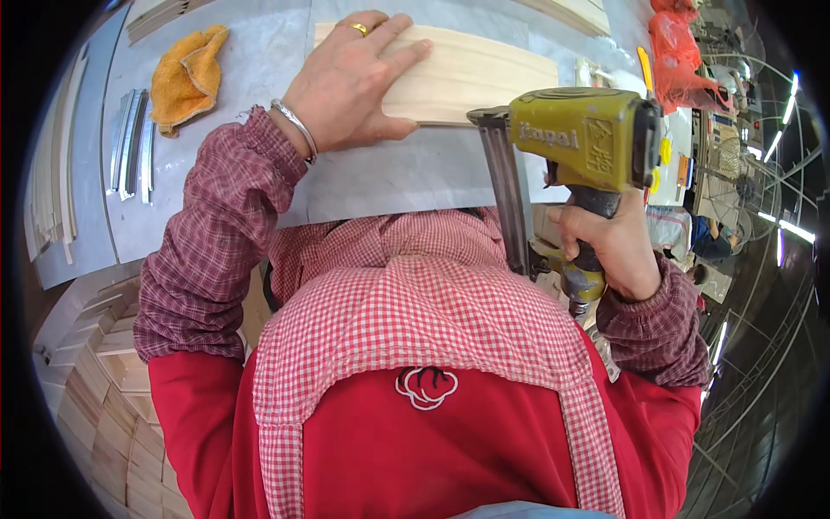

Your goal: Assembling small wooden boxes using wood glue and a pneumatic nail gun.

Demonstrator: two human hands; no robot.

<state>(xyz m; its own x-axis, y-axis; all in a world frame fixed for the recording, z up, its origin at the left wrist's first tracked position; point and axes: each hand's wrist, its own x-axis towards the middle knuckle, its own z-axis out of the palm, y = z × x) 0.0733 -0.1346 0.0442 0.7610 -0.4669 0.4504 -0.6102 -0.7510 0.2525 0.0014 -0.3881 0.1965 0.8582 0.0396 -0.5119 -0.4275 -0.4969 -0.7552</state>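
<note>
- Pale wooden board (484, 76): lies flat on the tabletop (380, 186), in front of the torso.
- Left grip (350, 91): spread wide, palm down over the board's left part, thumb near its near edge; probably set there to steady the wood while staying apart from the tool's nose.
- Right grip (616, 240): wrapped round the handle of an olive-green nail gun (566, 138), its nose by the board's near edge (contact cannot be told from this view); the hold seemingly serves aiming.
- Further left: metal strips (131, 147) beside an orange cloth (186, 76), apparently kept within reach.
</note>
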